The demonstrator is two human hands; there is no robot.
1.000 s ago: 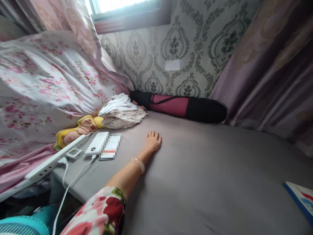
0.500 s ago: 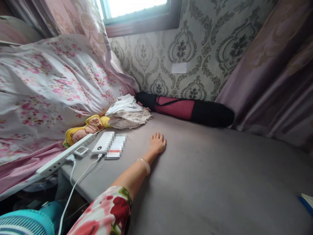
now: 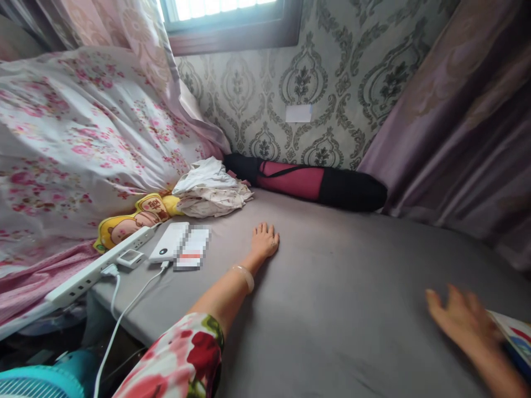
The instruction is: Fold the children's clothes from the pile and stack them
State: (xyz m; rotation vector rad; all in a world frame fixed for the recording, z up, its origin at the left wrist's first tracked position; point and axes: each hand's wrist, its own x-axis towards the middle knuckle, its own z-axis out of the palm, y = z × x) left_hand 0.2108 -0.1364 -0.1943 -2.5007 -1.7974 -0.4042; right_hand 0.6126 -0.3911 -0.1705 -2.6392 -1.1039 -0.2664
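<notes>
My left hand [image 3: 264, 241] lies flat on the grey bed sheet [image 3: 340, 287], fingers stretched toward the wall, holding nothing. A pale bangle sits on that wrist. My right hand [image 3: 464, 320] hovers blurred at the lower right with its fingers spread, just left of a blue-edged book [image 3: 514, 337] on the sheet. To the left of my left hand lie a white power bank [image 3: 168, 250] and a blurred card.
A white power strip [image 3: 99, 268] with a cable runs off the left edge. Crumpled white clothes [image 3: 209, 188], a yellow plush toy [image 3: 133, 218] and a floral quilt [image 3: 74, 149] lie at the left. A black and red roll [image 3: 307, 182] lies against the wall. Purple curtain at right.
My right hand has come into view at the lower right, beside the book. My left hand stays flat in the same spot on the sheet.
</notes>
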